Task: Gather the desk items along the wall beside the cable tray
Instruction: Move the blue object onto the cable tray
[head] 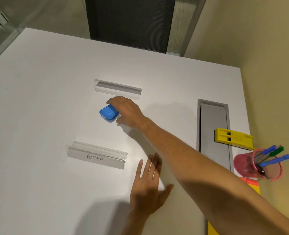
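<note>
Head view, looking down on a white tabletop (38, 99) set against a pale yellow wall (267, 65). Right hand (126, 111) reaching far across to mid-table, fingers curled over one end of a small blue stapler-like item (108, 113), thumb down at its near side; closed around it, though not clear whether lifted or resting on the surface. Left hand (147, 189) lying flat and open, palm down, fingers spread, nearer the body, holding nothing.

Just beyond the blue item, a clear acrylic name holder (117, 89) with no writing visible on it. Nearer, to the left of the open hand, a second clear name holder marked "ALPHA" (96, 156), well apart from the first.

Off to the right, a grey recessed cable tray (214, 133) running lengthwise near the wall edge of the tabletop. Across its far-right side, a yellow plastic piece (232, 138) with two dark slots, partly overlapping the tray lid. Just nearer than that, a pink translucent pen cup (245, 167) tipped toward the camera in this wide view, holding blue pens (276, 160) and a green pen (277, 150). Below the cup, an orange and yellow strip (252, 185) along the table's wall edge, partly hidden by the right forearm.

Beyond the far table edge, a dark mesh chair back (130, 22).
</note>
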`<action>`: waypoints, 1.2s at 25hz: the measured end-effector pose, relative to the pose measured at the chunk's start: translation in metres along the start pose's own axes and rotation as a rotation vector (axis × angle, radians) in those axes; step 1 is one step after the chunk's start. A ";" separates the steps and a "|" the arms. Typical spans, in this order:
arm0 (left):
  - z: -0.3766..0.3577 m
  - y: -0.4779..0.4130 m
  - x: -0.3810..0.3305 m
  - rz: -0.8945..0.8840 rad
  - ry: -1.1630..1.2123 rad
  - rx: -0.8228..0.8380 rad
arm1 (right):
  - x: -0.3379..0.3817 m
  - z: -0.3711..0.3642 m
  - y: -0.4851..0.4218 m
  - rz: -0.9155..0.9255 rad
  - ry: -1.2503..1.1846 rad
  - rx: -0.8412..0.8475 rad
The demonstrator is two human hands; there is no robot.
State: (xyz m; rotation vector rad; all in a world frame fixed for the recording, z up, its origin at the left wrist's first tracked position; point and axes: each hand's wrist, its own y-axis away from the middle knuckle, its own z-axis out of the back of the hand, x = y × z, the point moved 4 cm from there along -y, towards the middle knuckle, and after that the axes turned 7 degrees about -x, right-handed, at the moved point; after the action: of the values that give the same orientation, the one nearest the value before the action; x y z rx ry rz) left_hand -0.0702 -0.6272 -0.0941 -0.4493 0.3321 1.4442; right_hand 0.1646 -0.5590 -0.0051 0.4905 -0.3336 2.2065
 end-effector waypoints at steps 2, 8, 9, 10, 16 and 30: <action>0.002 -0.001 0.000 0.025 -0.008 0.026 | 0.004 -0.007 -0.007 0.043 0.009 -0.008; 0.002 -0.007 0.001 0.059 -0.060 0.126 | 0.011 -0.012 -0.031 0.135 0.114 -0.015; 0.003 -0.008 0.001 0.065 -0.062 0.133 | 0.012 -0.012 -0.036 0.148 0.135 -0.004; 0.003 -0.009 0.001 0.067 -0.066 0.136 | 0.012 -0.012 -0.040 0.164 0.160 0.007; 0.006 -0.007 0.001 -0.003 -0.098 0.139 | 0.007 -0.020 -0.059 0.209 0.259 0.019; 0.008 -0.005 0.001 -0.003 -0.082 0.146 | -0.003 -0.023 -0.078 0.011 0.223 0.046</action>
State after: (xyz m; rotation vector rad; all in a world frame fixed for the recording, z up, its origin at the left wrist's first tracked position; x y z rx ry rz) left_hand -0.0652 -0.6229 -0.0865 -0.2713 0.3677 1.4203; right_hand 0.2215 -0.5038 -0.0218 0.2640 -0.1673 2.2577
